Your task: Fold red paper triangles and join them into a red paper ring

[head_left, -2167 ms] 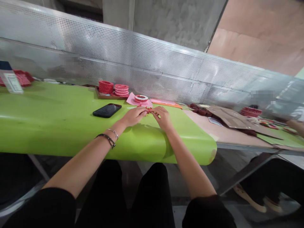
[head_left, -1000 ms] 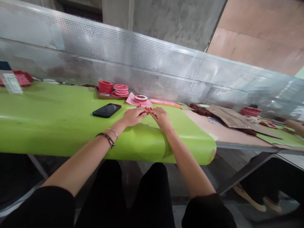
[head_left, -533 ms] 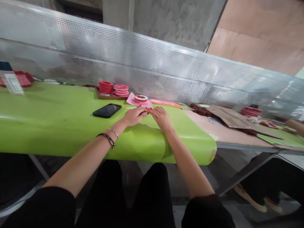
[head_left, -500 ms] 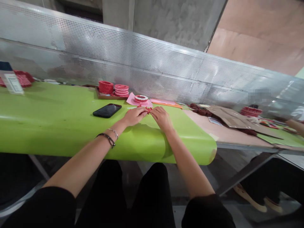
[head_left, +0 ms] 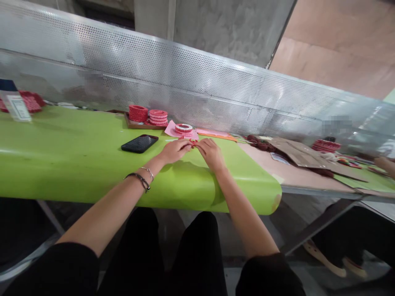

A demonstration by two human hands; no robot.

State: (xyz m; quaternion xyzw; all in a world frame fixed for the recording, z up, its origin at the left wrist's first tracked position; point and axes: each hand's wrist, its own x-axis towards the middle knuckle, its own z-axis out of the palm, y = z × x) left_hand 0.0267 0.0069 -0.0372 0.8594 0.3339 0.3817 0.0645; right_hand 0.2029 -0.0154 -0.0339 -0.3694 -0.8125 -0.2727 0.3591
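Note:
Over the green table cover (head_left: 92, 164), my left hand (head_left: 176, 150) and my right hand (head_left: 211, 153) meet with fingers closed on a small red piece (head_left: 194, 142). Most of that piece is hidden by the fingers, so its kind does not show. Just beyond them, a stack of red and white rings (head_left: 184, 130) rests on a pink paper sheet (head_left: 170, 128). A black phone (head_left: 140, 143) lies to the left of my left hand.
A brown tray (head_left: 145, 126) with red and pink ring stacks (head_left: 138, 113) stands before the perforated metal screen (head_left: 185, 78). At far left is a bottle (head_left: 17, 105). Flattened cardboard (head_left: 300, 152) lies to the right; another person's hand (head_left: 385, 164) shows at the right edge.
My hands stay nearly in place on the red piece, with only slight finger movement. At the right edge, the other person's hand and arm have shifted a little.

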